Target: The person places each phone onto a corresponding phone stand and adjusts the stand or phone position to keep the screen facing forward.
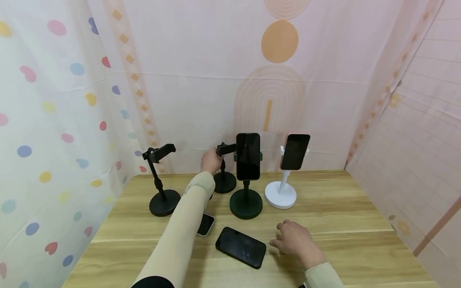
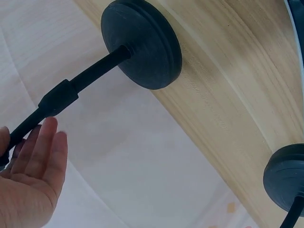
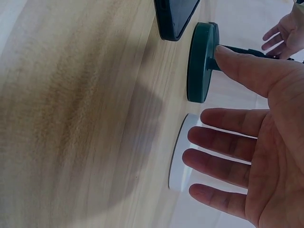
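Observation:
At the back of the table, my left hand grips the upper stem of a black phone stand, just below its clamp. In the left wrist view, the thumb and fingers are around the thin pole, above its thicker collar, and the round base is over the table's back edge. My right hand hovers over the front of the table with fingers spread and nothing held. Nearest to it lies a black phone, flat and slanted. The right wrist view shows that palm with its fingers extended.
A dark green stand holds an upright phone. To its right, a white stand carries a tilted phone. Another black stand is at the left. A light-edged phone lies partly behind the left forearm.

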Demonstrator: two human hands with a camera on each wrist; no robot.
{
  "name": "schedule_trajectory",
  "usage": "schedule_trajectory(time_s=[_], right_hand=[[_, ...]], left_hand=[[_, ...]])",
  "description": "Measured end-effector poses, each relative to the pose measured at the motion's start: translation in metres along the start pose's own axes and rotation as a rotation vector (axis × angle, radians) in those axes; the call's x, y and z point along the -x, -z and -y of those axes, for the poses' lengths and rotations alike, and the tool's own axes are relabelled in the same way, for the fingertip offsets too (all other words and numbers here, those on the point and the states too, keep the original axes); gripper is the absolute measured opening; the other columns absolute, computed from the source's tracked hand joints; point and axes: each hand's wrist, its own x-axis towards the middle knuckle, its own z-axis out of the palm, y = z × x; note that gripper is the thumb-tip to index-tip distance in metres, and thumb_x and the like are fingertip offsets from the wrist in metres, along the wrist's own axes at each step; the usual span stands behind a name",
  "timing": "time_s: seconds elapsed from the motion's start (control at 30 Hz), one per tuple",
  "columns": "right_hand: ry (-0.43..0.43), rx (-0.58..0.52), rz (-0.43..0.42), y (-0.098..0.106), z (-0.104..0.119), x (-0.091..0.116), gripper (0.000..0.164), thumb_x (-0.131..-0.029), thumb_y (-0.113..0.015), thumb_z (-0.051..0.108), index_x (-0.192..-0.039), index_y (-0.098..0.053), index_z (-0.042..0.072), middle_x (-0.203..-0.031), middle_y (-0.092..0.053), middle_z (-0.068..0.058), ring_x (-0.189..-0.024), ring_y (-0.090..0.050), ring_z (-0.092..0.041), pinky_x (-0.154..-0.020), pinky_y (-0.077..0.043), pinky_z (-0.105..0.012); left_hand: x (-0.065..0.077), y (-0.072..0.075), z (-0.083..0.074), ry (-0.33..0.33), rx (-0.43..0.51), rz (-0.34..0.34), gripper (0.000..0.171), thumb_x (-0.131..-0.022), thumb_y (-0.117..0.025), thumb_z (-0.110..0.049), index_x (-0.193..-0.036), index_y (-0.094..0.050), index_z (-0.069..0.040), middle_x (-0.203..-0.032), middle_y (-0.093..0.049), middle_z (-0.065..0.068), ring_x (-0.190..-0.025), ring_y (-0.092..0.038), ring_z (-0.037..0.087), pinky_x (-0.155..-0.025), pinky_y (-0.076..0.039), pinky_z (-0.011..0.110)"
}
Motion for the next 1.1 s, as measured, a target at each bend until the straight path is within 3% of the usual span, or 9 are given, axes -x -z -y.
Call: schedule_trajectory(time_s=[0.1, 0.23, 0.5, 0.63, 0.77, 0.9, 1.1], right_hand=[[0.004, -0.001, -0.003, 0.000, 0.001, 0.001, 0.051, -0.082, -0.080, 0.038, -0.112, -0.068, -0.002, -0.101, -0.064, -0.014, -0.090, -0.063, -0.031, -0.079, -0.053, -0.050], [0.006, -0.002, -0.008, -0.001, 0.002, 0.002, 0.051, -0.082, -0.080, 0.039, -0.112, -0.068, -0.002, -0.100, -0.063, -0.013, -0.089, -0.063, -0.030, -0.079, -0.053, -0.050], [0.004, -0.014, -0.013, 0.000, 0.003, 0.004, 0.050, -0.083, -0.079, 0.039, -0.112, -0.068, -0.001, -0.101, -0.064, -0.013, -0.089, -0.063, -0.031, -0.079, -0.052, -0.051], [0.006, -0.013, -0.021, 0.001, 0.003, 0.004, 0.051, -0.083, -0.079, 0.039, -0.112, -0.068, -0.001, -0.102, -0.064, -0.014, -0.091, -0.064, -0.031, -0.079, -0.052, -0.051], [0.008, -0.014, -0.029, 0.000, 0.003, 0.002, 0.052, -0.083, -0.079, 0.039, -0.113, -0.068, -0.001, -0.103, -0.064, -0.014, -0.091, -0.064, -0.032, -0.080, -0.052, -0.051], [0.011, -0.020, -0.025, -0.002, 0.002, 0.002, 0.051, -0.083, -0.079, 0.039, -0.113, -0.068, -0.001, -0.102, -0.064, -0.014, -0.090, -0.064, -0.032, -0.079, -0.052, -0.051], [0.005, -0.035, -0.020, -0.003, 0.002, 0.003, 0.052, -0.083, -0.079, 0.039, -0.113, -0.068, -0.002, -0.102, -0.064, -0.014, -0.090, -0.064, -0.032, -0.080, -0.052, -0.051]], left_hand=[[0.001, 0.001, 0.000, 0.032, 0.026, -0.013, 0.017, -0.100, -0.062, -0.015, -0.105, -0.063, 0.001, -0.105, -0.067, 0.020, -0.090, -0.064, 0.033, -0.076, -0.052, 0.042], [0.003, 0.000, 0.004, 0.049, 0.034, -0.004, 0.021, -0.098, -0.065, -0.021, -0.101, -0.062, 0.000, -0.104, -0.067, 0.019, -0.089, -0.064, 0.032, -0.075, -0.052, 0.043], [0.014, 0.005, 0.007, 0.034, 0.025, -0.054, 0.017, -0.100, -0.062, -0.017, -0.097, -0.067, -0.001, -0.093, -0.069, 0.018, -0.079, -0.064, 0.031, -0.070, -0.051, 0.042], [0.023, 0.011, 0.009, -0.007, 0.042, -0.074, 0.019, -0.100, -0.061, -0.017, -0.099, -0.068, 0.002, -0.089, -0.069, 0.020, -0.077, -0.064, 0.033, -0.069, -0.051, 0.044], [0.032, 0.018, 0.013, -0.028, 0.086, -0.070, 0.024, -0.100, -0.061, -0.015, -0.113, -0.068, 0.004, -0.103, -0.069, 0.023, -0.091, -0.066, 0.037, -0.081, -0.053, 0.049], [0.042, 0.023, 0.017, -0.003, 0.124, -0.036, 0.032, -0.101, -0.058, -0.018, -0.123, -0.065, 0.003, -0.117, -0.065, 0.024, -0.108, -0.062, 0.039, -0.094, -0.048, 0.052], [0.055, 0.028, 0.022, -0.011, 0.165, -0.020, 0.034, -0.101, -0.059, -0.020, -0.127, -0.064, 0.002, -0.123, -0.063, 0.025, -0.116, -0.057, 0.040, -0.100, -0.044, 0.052]])
